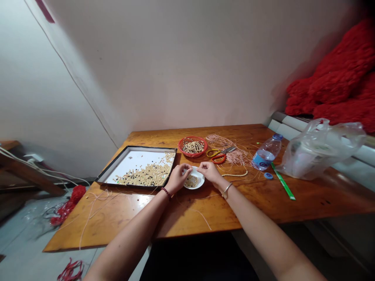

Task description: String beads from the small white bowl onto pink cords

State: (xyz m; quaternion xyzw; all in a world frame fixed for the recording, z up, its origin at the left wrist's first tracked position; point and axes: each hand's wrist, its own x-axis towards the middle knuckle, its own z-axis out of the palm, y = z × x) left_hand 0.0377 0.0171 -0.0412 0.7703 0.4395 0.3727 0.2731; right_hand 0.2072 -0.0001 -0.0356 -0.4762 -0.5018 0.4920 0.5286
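Observation:
My left hand (pixel 177 178) is closed in a pinch at the left rim of a small white bowl (pixel 200 183), which has beads (pixel 191 181) in it. Across from it, my right hand (pixel 211 174) pinches too, above the bowl's right side. Whatever sits between the fingertips of either hand is too small to make out. A strung strand of pale beads (pixel 238 175) lies on the table just right of my right hand. Beside my left hand is a black-edged tray (pixel 123 158) with a white bottom, holding many loose beige and dark beads (pixel 149 174).
Behind the bowl stand a red basket (pixel 187 154) of bead strands, scissors (pixel 218 153) and tangled pink thread (pixel 234 155). To the right are a water bottle (pixel 266 154), its blue cap (pixel 268 175), a green strip (pixel 283 182) and a plastic bag (pixel 310 152). Red yarn (pixel 336 74) is piled beyond.

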